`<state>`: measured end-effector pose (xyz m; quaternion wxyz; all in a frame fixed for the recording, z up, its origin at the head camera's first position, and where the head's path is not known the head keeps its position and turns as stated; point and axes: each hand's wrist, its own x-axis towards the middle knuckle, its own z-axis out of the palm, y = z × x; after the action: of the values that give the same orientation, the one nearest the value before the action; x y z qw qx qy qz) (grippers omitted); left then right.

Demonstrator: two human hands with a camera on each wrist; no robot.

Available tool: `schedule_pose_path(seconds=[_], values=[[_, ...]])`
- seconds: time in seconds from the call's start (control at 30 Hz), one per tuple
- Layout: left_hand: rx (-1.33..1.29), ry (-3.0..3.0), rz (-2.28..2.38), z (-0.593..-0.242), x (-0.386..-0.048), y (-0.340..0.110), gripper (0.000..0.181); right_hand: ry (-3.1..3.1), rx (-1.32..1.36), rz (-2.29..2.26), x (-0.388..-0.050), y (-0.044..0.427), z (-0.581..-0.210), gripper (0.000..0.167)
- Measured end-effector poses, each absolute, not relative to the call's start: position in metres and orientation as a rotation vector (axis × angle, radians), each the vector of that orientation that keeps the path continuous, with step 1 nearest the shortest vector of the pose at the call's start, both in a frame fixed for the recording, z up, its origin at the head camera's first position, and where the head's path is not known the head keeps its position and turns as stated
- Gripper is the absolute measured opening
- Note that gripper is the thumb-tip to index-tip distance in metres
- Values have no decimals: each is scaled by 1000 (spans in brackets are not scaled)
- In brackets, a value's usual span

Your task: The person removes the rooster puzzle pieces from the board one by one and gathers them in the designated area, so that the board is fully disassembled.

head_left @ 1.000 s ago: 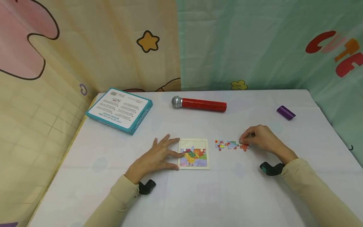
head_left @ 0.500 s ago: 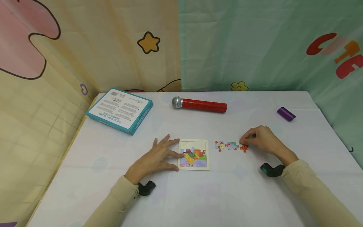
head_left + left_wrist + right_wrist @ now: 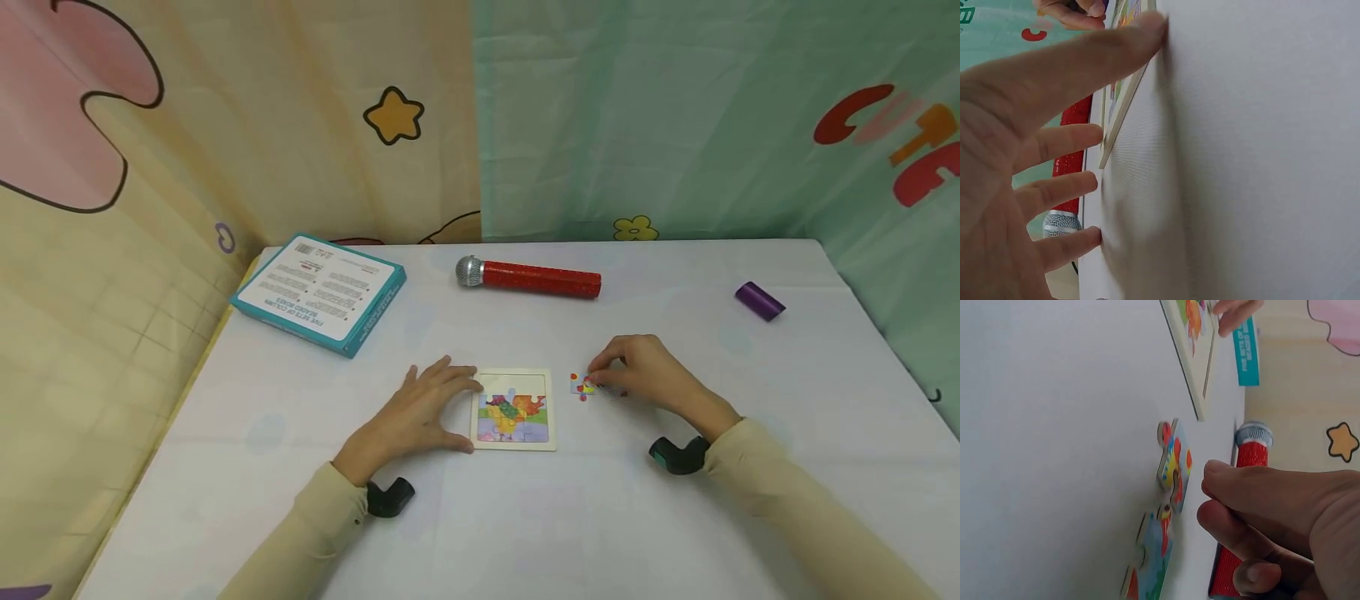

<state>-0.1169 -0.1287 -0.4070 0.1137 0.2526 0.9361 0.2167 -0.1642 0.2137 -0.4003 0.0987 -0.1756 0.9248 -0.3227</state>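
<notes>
A small square jigsaw tray (image 3: 552,421) with a pale rim lies mid-table, colourful pieces filling its lower part. My left hand (image 3: 416,415) rests along its left edge, thumb at the near corner, fingers spread toward the far one. Right of the tray my right hand (image 3: 648,375) hovers over the loose pieces, thumb and index finger close together. In the right wrist view nothing shows between those fingers. Below them lie a puzzle piece with red dots (image 3: 1175,462) and a blue-green piece (image 3: 1157,556). The reddish third piece is hidden from the head view.
A red toy microphone (image 3: 540,278) lies behind the tray. At the back left is a flat teal box (image 3: 318,292), and a purple tube piece (image 3: 761,301) lies at the right. Printed curtains stand behind the table.
My right hand has moved left from the reddish piece to above the other loose pieces. The left index finger has shifted back from the puzzle picture toward the tray's far left corner.
</notes>
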Motion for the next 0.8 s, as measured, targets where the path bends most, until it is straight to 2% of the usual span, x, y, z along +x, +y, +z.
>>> schedule_pose_path(seconds=[0.13,0.57,0.8], values=[[788,2773,544,-406,-118,-131,80,2730,-609,-947,-163,194,-401,11],[759,2826,455,-415,-129,-127,72,2584,-846,-1040,-148,118,-403,22],[716,2820,462,-412,-127,-123,71,2614,-867,-980,-142,98,-408,22]])
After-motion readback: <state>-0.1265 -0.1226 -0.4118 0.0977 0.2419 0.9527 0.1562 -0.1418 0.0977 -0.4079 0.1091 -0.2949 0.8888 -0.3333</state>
